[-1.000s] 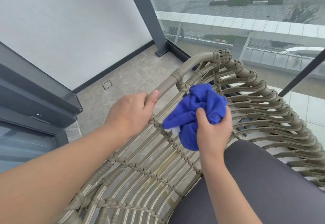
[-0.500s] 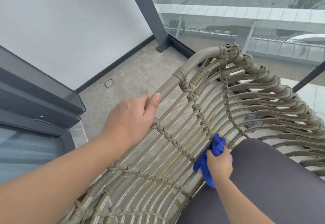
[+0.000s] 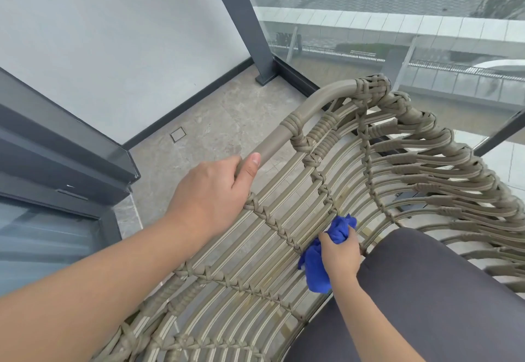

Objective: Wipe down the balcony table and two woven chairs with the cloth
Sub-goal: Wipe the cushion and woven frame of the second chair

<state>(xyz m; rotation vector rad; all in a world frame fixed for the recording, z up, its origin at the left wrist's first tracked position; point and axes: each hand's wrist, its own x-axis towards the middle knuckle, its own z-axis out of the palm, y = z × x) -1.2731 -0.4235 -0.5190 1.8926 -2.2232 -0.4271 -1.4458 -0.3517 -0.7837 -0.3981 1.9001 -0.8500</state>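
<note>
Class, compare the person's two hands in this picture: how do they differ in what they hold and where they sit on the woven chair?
The left hand grips the chair's bare top rail; the right hand clutches a bunched blue cloth. The left hand sits high on the woven chair; the right hand sits low on the slats, beside the grey seat cushion. Both have fingers curled round something.

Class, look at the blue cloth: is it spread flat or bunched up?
Bunched up. The blue cloth shows as a crumpled wad gripped in the right hand, pressed against the woven chair slats.

Bright blue cloth point(image 3: 315, 269), taupe woven chair point(image 3: 287, 219) with braided ribs, dark grey cushion point(image 3: 426, 290), mottled beige floor point(image 3: 216, 123)
</note>
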